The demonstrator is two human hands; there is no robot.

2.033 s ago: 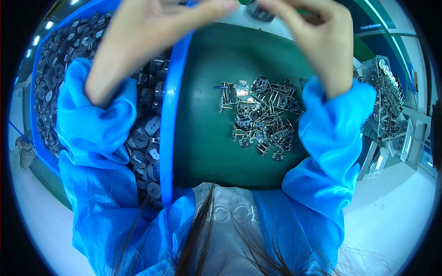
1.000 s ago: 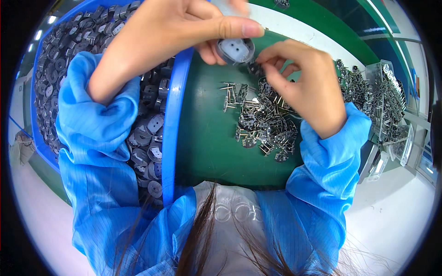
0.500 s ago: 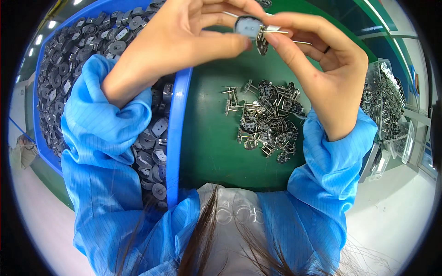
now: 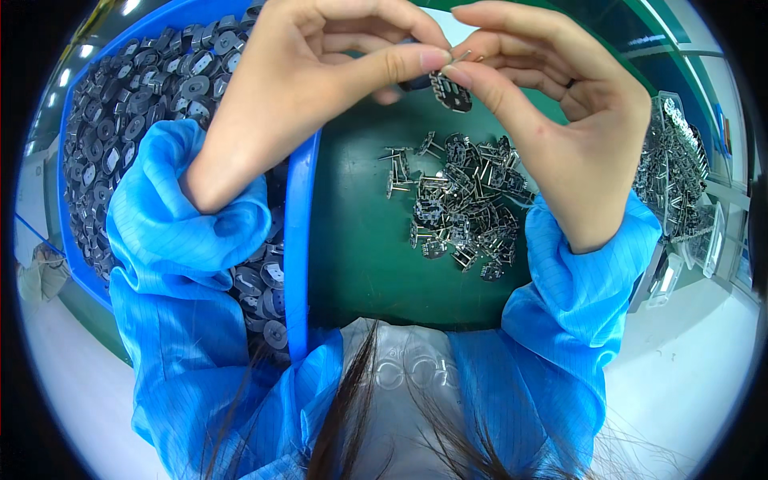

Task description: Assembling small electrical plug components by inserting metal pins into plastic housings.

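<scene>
While both hands meet at top centre, the left hand [image 4: 320,88] and right hand [image 4: 552,104] pinch one small metal part [image 4: 450,88] between curled fingertips, above the bench [image 4: 360,240].

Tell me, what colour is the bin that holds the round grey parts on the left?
The bin is blue, seen in the head view.
</scene>
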